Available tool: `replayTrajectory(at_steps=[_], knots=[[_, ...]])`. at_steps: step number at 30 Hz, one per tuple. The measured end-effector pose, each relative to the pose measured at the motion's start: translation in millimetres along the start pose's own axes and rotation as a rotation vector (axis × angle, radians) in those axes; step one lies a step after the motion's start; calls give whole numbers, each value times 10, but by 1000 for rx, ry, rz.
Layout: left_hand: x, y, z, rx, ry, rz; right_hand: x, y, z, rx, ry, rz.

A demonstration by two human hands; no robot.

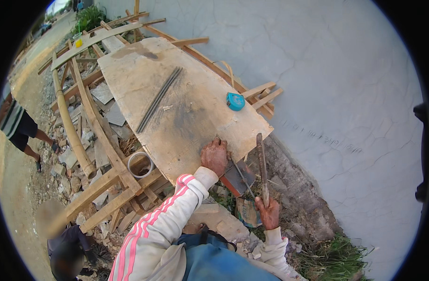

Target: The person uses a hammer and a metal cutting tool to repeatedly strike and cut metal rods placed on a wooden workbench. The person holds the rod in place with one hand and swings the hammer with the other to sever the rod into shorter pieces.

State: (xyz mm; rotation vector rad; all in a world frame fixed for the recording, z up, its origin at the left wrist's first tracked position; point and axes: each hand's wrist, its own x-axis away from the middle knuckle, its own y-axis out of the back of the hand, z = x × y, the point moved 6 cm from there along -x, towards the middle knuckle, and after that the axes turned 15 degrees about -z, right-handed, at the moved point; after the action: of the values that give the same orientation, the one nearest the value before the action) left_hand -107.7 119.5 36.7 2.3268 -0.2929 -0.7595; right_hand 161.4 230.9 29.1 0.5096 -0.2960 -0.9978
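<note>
1. A thin metal rod piece is pinned at the near edge of the weathered plywood board — it lies over a rusty flat iron block that juts out past that edge.
2. The left hand is pressed flat on the board, fingers closed together over the inner end of the rod piece.
3. The right hand is clamped around the handle of a long rust-brown blade, which is held upright just beside the block.
4. The step in hand is judged to be a cutting stroke — the rod is steadied, the blade raised. A firm hold-down and a strike well apart from the left fingers are called for.
5. Farther up the board, a bundle of dark steel bars and a blue tape measure are laid.
6. The board is carried on a stack of rough timber battens; a grey cracked wall stands to the right.
</note>
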Motion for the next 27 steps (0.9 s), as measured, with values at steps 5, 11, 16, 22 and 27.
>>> replayTrajectory(at_steps=[5,11,16,22,27], knots=[[42,-13,66,95,43,-20,-52,433,58,-47,182,-7],[47,-9,101,101,30,-45,-55,1071,-163,124,237,218],[13,-21,127,100,21,-13,-195,1222,-527,286,234,333],[34,-16,130,95,32,-33,-620,1191,-647,459,361,403],[23,-11,131,66,10,-34,-960,1068,-605,486,455,496]])
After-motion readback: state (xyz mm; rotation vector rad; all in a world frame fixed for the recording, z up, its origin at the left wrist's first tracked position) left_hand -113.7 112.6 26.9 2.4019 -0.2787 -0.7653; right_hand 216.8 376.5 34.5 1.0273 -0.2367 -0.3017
